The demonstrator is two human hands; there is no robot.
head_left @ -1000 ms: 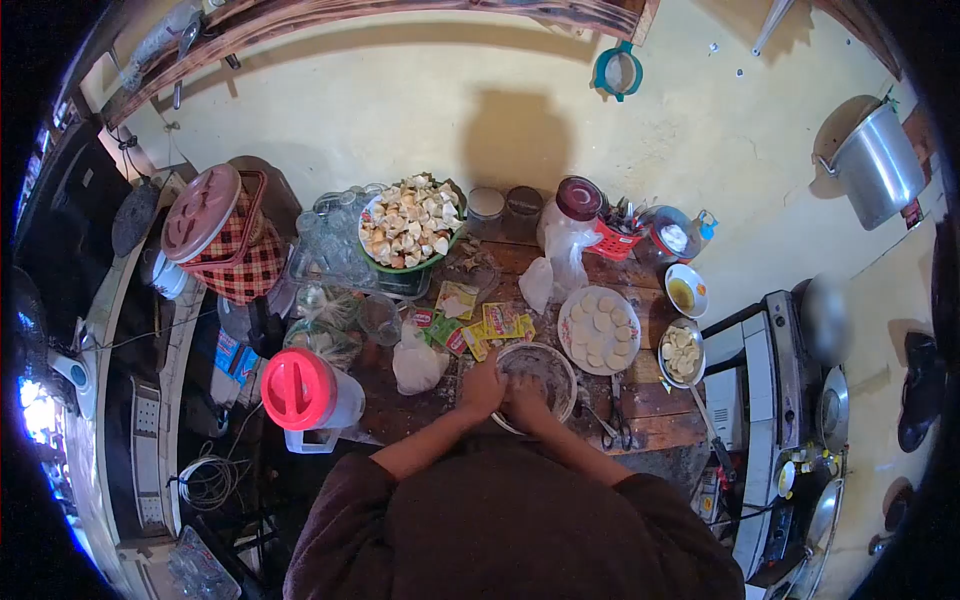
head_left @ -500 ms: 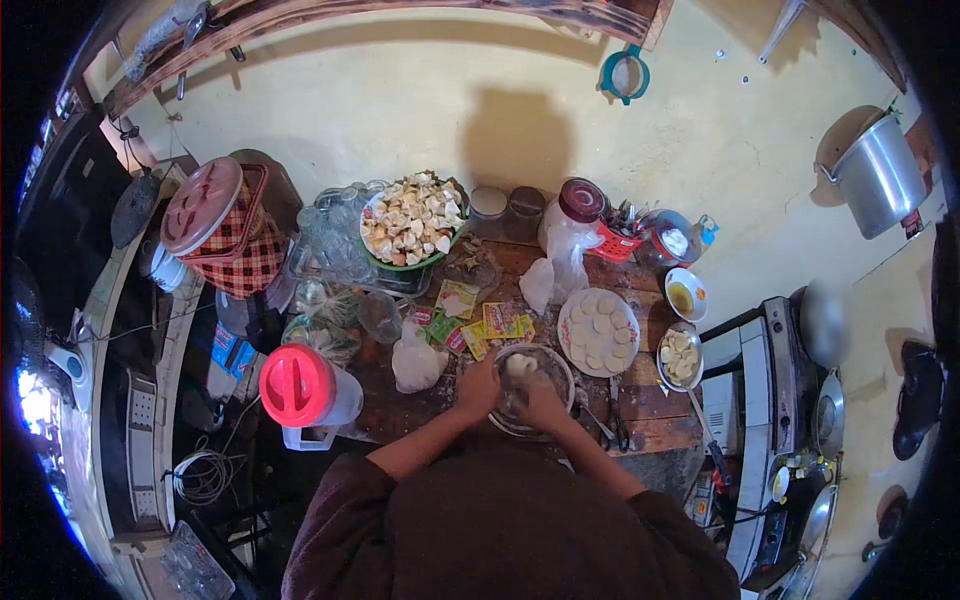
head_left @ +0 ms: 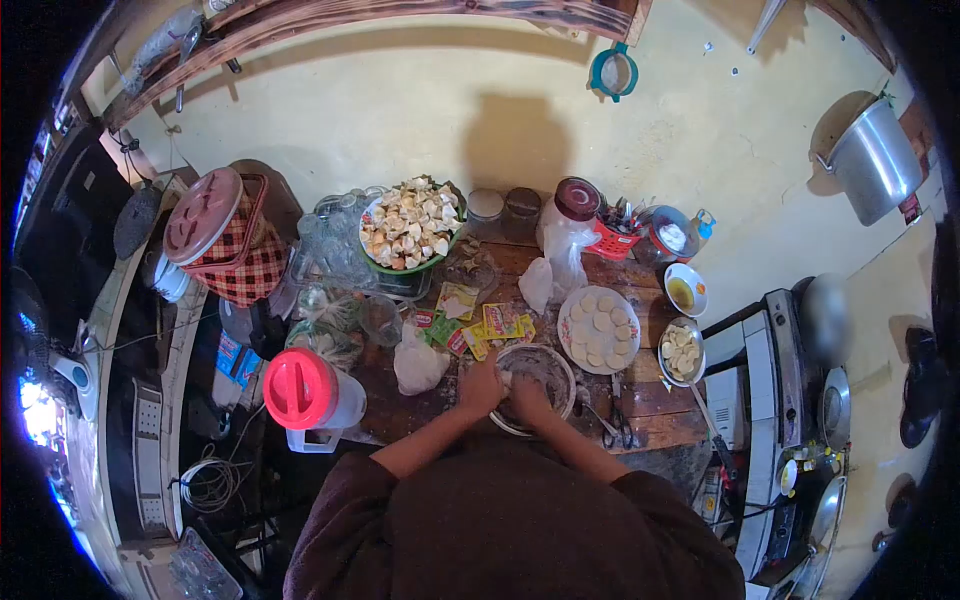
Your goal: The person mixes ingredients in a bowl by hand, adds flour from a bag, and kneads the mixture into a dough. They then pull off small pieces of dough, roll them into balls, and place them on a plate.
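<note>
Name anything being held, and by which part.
Cannot be told: the left hand is at the left rim of the bowl, the right hand inside it; any grip is hidden.

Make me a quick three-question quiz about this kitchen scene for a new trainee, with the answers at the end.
1. True or false: the red-lidded pitcher stands to the left of the bowl.
2. Which hand is nearer the plate of round pieces? A) left B) right
3. Fill in: the metal pot hangs on the ____.

Key: 1. True. 2. B, the right hand. 3. Wall.
</note>
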